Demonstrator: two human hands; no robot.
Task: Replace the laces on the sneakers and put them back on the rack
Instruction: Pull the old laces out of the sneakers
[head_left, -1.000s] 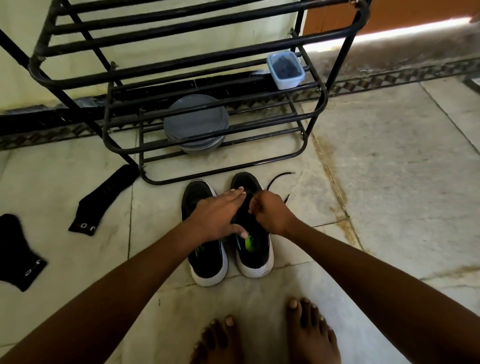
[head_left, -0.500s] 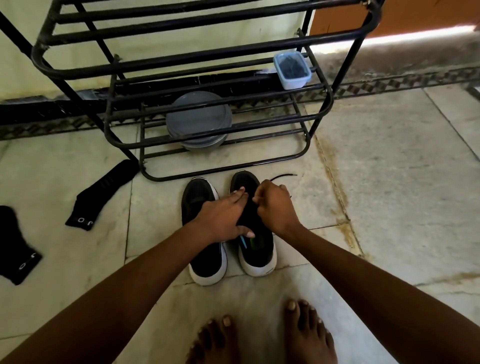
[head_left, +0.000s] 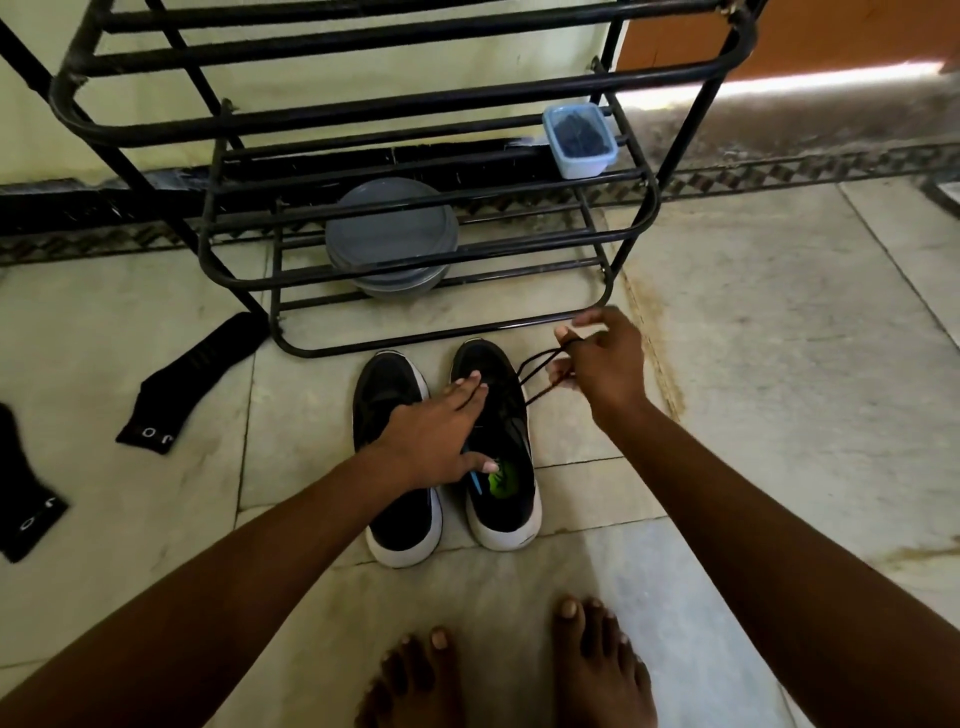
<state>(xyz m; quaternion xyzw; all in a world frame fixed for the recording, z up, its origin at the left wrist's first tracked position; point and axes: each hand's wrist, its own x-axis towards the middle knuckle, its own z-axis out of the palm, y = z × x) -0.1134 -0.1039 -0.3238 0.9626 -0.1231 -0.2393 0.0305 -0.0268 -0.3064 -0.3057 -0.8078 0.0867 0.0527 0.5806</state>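
- Fingers of my left hand lie straight and together, pressing one sneaker to the floor.
- My right hand pinches the lace, taut off that sneaker's side.
- Risk, I judge: a jerk whips the lace free or slides the sneaker into the rack.

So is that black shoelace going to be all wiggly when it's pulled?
Probably floppy: the lace bends in thin loops between the right hand and the sneaker. Likely very light, being so thin. It may tug the sneaker, perhaps why the left hand presses it down.
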